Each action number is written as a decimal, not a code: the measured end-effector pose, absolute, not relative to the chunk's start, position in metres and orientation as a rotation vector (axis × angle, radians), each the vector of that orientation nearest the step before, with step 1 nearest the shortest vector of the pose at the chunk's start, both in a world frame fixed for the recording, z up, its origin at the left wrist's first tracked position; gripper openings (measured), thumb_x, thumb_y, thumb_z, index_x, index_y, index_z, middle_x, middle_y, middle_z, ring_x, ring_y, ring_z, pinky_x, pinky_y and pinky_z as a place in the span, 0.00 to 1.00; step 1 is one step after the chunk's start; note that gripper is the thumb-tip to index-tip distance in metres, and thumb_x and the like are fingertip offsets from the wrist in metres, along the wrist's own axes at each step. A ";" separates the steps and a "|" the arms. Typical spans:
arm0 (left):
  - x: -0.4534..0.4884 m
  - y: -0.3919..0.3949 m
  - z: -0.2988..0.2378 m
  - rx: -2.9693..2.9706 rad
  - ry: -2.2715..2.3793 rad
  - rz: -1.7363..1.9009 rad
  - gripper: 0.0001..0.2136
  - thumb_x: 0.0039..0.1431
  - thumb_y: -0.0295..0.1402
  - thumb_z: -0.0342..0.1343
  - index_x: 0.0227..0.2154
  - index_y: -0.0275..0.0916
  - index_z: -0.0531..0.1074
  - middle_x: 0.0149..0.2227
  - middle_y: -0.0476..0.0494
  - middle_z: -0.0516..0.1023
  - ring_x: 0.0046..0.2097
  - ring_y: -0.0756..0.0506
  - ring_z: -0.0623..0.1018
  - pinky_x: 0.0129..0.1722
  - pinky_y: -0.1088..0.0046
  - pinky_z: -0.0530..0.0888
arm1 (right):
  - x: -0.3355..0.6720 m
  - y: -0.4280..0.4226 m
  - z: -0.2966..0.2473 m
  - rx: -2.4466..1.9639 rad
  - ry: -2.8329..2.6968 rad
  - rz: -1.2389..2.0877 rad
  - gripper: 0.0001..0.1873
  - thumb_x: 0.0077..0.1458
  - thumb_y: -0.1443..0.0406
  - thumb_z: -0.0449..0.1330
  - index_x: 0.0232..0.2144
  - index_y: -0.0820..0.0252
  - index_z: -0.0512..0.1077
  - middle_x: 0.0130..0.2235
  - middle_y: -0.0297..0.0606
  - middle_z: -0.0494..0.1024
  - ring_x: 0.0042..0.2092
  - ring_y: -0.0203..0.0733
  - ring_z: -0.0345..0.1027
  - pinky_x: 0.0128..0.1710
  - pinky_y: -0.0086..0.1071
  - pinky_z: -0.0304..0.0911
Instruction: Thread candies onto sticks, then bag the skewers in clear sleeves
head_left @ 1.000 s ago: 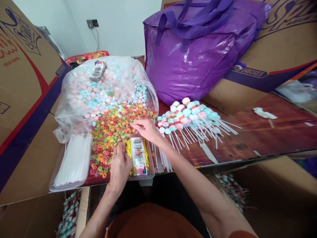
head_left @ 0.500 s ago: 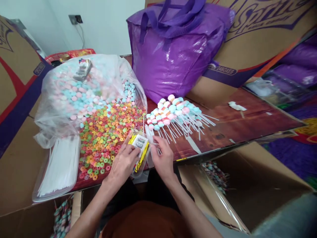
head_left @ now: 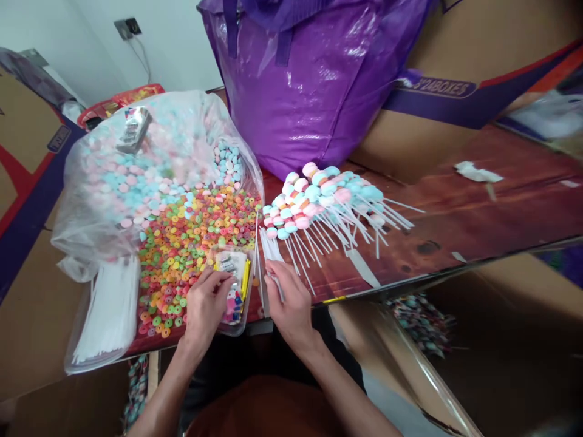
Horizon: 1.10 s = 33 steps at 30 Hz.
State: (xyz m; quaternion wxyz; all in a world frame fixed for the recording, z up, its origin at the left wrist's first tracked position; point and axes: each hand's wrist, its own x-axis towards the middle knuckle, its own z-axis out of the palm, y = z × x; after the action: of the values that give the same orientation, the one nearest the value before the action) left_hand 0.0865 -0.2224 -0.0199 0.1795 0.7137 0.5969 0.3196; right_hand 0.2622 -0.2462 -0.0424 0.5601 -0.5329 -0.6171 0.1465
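Note:
My left hand [head_left: 206, 306] rests with curled fingers on a clear tub [head_left: 233, 285] that holds printed packets and yellow twist ties at the table's front edge. My right hand [head_left: 286, 297] is closed on a white stick [head_left: 270, 252] just right of the tub. A heap of coloured ring sweets [head_left: 195, 243] lies left of the tub. Finished pink and blue sweets on sticks [head_left: 319, 197] lie fanned out to the right of my hands.
A clear bag of pastel sweets [head_left: 150, 158] with a small packet on top sits at the back left. A tray of white sticks [head_left: 107, 309] lies at the front left. A purple bag [head_left: 319, 79] and cardboard boxes [head_left: 478, 91] stand behind.
My right hand left the ring sweets and came down to the sticks right of the tub. My left hand tipped the tub up, then set it flat. The view shifted right.

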 end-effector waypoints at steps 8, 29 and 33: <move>0.112 -0.231 -0.005 1.800 1.881 1.218 0.09 0.60 0.33 0.57 0.25 0.39 0.70 0.27 0.50 0.70 0.27 0.51 0.69 0.28 0.77 0.65 | 0.254 -0.255 -0.017 -1.166 -1.365 0.795 0.13 0.60 0.67 0.60 0.48 0.60 0.72 0.36 0.40 0.78 0.35 0.40 0.72 0.36 0.33 0.70; 0.103 -0.246 0.022 -0.030 0.770 1.141 0.09 0.55 0.27 0.64 0.40 0.38 0.77 0.42 0.44 0.80 0.36 0.51 0.78 0.29 0.80 0.74 | 0.233 -0.259 0.022 -1.113 -1.026 1.194 0.07 0.54 0.64 0.61 0.26 0.60 0.74 0.27 0.31 0.72 0.31 0.35 0.65 0.32 0.27 0.62; 0.105 -0.252 0.012 0.145 0.979 1.287 0.11 0.42 0.28 0.72 0.30 0.35 0.78 0.32 0.47 0.80 0.28 0.52 0.75 0.27 0.78 0.74 | 0.237 -0.264 0.018 -1.174 -1.068 1.147 0.08 0.54 0.63 0.61 0.26 0.61 0.72 0.26 0.31 0.70 0.31 0.36 0.63 0.32 0.27 0.60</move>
State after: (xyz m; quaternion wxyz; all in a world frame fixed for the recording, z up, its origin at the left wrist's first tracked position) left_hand 0.1045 -0.2521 0.0119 0.6883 0.0648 0.4375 0.5750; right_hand 0.2373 -0.2642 0.0183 0.5576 -0.4977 -0.4527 0.4863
